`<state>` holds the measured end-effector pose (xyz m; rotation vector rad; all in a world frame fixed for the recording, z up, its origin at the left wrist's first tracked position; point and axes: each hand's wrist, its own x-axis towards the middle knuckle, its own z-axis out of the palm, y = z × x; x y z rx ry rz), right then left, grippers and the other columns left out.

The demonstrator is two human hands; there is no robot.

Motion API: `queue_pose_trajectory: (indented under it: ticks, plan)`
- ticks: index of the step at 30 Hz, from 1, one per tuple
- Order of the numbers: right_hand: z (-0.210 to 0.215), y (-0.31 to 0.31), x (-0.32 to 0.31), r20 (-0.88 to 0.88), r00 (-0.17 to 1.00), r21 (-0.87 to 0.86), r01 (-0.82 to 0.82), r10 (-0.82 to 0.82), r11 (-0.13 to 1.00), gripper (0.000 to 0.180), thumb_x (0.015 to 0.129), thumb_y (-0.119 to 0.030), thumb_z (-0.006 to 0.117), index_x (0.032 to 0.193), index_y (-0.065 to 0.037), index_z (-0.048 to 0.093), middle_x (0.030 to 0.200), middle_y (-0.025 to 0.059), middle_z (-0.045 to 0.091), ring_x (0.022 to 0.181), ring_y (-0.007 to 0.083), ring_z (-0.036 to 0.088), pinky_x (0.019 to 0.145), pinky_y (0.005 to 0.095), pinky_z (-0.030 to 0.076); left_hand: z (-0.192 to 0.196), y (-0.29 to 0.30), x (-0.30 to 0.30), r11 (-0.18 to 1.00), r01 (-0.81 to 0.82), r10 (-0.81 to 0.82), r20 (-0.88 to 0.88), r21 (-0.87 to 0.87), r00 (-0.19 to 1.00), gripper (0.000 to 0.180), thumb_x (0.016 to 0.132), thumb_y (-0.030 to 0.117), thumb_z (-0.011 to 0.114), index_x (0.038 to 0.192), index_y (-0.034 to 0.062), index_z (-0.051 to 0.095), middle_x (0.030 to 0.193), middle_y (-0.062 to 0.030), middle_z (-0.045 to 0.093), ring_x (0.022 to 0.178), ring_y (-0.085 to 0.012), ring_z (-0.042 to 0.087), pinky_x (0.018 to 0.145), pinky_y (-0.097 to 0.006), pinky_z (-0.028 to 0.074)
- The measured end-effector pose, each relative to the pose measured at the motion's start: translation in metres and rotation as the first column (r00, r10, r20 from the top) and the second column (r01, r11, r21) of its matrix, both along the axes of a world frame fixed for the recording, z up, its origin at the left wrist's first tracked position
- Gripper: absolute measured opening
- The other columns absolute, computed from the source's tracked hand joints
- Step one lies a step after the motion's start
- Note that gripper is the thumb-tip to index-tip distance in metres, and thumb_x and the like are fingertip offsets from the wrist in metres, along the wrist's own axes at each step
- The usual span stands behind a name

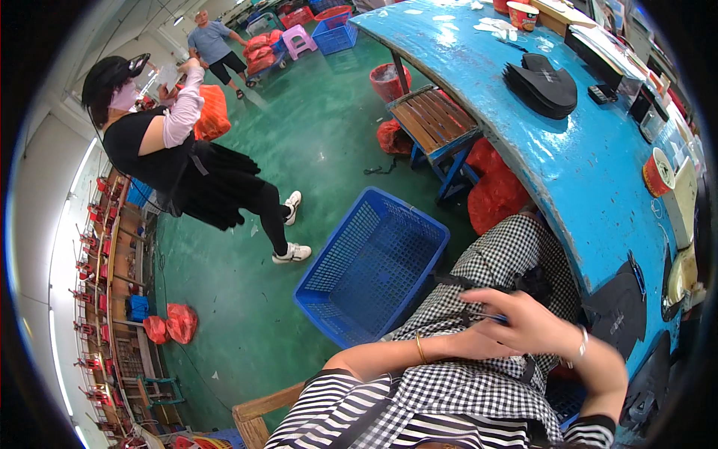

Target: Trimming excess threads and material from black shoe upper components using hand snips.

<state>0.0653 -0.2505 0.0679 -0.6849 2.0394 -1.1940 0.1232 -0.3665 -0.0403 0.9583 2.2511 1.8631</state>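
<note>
From where I stand, the right hand (527,322) lies over the left hand (479,342) above the seated person's lap, its forefinger stretched leftward and the other fingers curled. A small dark object (495,318) sits right at that grip, under the right hand's fingers; its long axis seems to follow them, though the blur leaves me unsure. The right hand looks the nearer of the two. Whether either one pinches it I cannot tell (the left fingers are mostly covered).

Just right of the grip, beside the right wrist, the blue table (591,194) carries black flat pieces (617,307), with a slim dark tool (636,273) at their far edge. A fanned black stack (542,86) lies well ahead, slightly to the right, with the table's edge between it and the hands. Ahead and left of the grip, past the checked apron (486,258), a blue basket (374,258) stands on the floor. Farther that way is a co-worker (142,146) in black, well apart.
</note>
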Motion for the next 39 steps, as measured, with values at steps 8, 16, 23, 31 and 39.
queue_pose_trajectory:
  ticks: [8,16,23,31,39]
  plan:
    - [-0.074,0.042,0.147,0.176,0.442,-0.157,0.895,-0.88,0.418,0.027,0.075,-0.001,0.065,0.101,0.0,0.055,0.075,-0.0046,0.052,0.065,0.0023,0.043,0.058,0.0183,0.035,0.004,0.003,-0.032,0.807,0.564,-0.584,0.376,0.176,0.719,0.013,0.082,0.012,0.065,0.085,-0.0003,0.062,0.076,-0.0077,0.067,0.07,-0.0118,0.063,0.064,-0.027,0.048]
    - [-0.079,0.05,0.156,-0.25,0.494,-0.047,0.853,-0.833,0.52,0.014,0.076,-0.003,0.066,0.073,0.001,0.053,0.059,0.0063,0.053,0.054,0.0096,0.047,0.051,0.0254,0.037,0.005,0.006,-0.017,0.799,0.592,-0.591,0.315,0.105,0.742,0.012,0.081,0.01,0.064,0.085,-0.001,0.062,0.076,-0.0095,0.066,0.07,-0.014,0.064,0.065,-0.027,0.049]
    - [-0.067,0.063,0.178,-0.22,0.58,-0.03,0.8,-0.784,0.6,0.012,0.075,-0.001,0.067,0.073,0.0,0.055,0.06,0.006,0.055,0.053,0.013,0.053,0.052,0.0254,0.039,0.011,0.015,-0.009,0.727,0.668,-0.674,0.349,0.158,0.651,0.013,0.084,0.011,0.063,0.086,-0.0013,0.062,0.076,-0.0064,0.066,0.068,-0.0088,0.061,0.064,-0.025,0.048]
    - [-0.06,0.089,0.204,-0.146,0.501,-0.097,0.851,-0.853,0.517,0.01,0.076,-0.003,0.066,0.076,-0.001,0.057,0.066,0.008,0.06,0.059,0.0166,0.061,0.055,0.0261,0.044,0.025,0.061,-0.014,0.579,0.814,-0.783,0.312,0.05,0.538,0.012,0.079,0.011,0.069,0.085,0.0007,0.065,0.078,-0.0056,0.063,0.074,-0.0123,0.059,0.065,-0.026,0.047]
    - [-0.068,0.179,0.231,0.129,-0.008,-0.441,0.895,-0.992,-0.065,0.005,0.084,-0.005,0.059,0.086,-0.002,0.054,0.075,0.001,0.056,0.066,0.0063,0.051,0.06,0.0206,0.041,0.084,0.126,-0.105,0.663,0.671,-0.573,0.351,-0.332,0.74,0.007,0.071,-0.001,0.071,0.076,0.0007,0.066,0.073,-0.003,0.062,0.066,-0.0098,0.057,0.059,-0.022,0.045]
